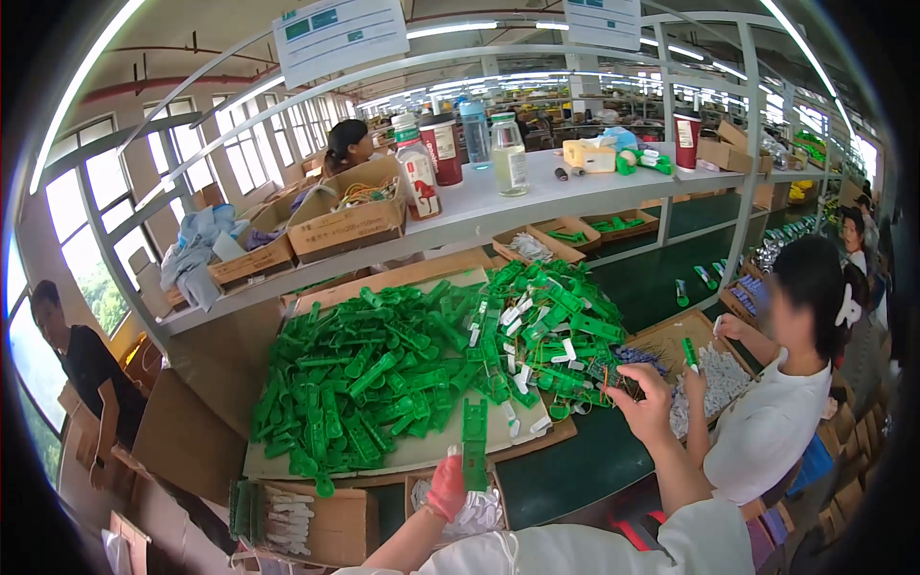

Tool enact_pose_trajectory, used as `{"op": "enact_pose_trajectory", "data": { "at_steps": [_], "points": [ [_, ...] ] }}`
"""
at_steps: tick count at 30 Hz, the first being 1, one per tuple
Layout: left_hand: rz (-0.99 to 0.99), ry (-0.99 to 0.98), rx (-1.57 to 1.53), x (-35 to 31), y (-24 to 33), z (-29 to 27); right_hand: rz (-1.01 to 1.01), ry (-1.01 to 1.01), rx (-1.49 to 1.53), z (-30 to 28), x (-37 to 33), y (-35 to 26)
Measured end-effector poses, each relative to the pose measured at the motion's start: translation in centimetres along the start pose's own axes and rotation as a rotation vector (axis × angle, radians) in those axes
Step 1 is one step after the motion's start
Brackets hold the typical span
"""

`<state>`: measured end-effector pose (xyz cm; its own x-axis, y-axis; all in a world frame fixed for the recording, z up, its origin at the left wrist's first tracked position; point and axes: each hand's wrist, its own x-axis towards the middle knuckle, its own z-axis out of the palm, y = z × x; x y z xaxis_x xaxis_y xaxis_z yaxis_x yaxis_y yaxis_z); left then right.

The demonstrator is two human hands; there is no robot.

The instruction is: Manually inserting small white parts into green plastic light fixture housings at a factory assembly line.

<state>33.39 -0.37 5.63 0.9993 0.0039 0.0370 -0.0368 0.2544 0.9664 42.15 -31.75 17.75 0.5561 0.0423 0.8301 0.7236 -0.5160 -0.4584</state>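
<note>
My left hand (pixel 447 489), in a pinkish-red glove, grips the lower end of a long green plastic housing (pixel 474 443) and holds it upright. My right hand (pixel 646 404) is bare, with thumb and forefinger curled toward each other beside thin wires at the pile's right edge. What lies between those fingertips is too small to make out. A big heap of green plastic housings (pixel 355 374) lies on a cardboard sheet before me. Next to it is a pile of green housings with white parts and coloured wires (pixel 556 326).
Below my left hand is a box of white parts (pixel 470 513); a carton (pixel 340 527) stands left of it. A shelf (pixel 537 187) with bottles and boxes crosses behind the heap. Close on my right, a co-worker (pixel 776 412) handles a green piece.
</note>
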Motion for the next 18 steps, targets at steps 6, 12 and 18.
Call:
{"op": "enact_pose_trajectory", "data": {
  "at_steps": [6, 12, 18],
  "points": [
    [-0.094, 0.058, -0.193, 1.7, 1.7, 0.5, -0.126, -0.250, 0.094, 6.0, -3.7, -4.0],
    [-0.021, 0.078, -0.168, 1.4, 4.1, 1.3, -0.160, -0.388, 0.212, 8.8, -5.7, -6.3],
    [0.007, -0.014, -0.528, 3.7, 6.0, 1.2, -0.197, -0.340, 0.247, 9.2, -2.4, -7.8]
  ]
}}
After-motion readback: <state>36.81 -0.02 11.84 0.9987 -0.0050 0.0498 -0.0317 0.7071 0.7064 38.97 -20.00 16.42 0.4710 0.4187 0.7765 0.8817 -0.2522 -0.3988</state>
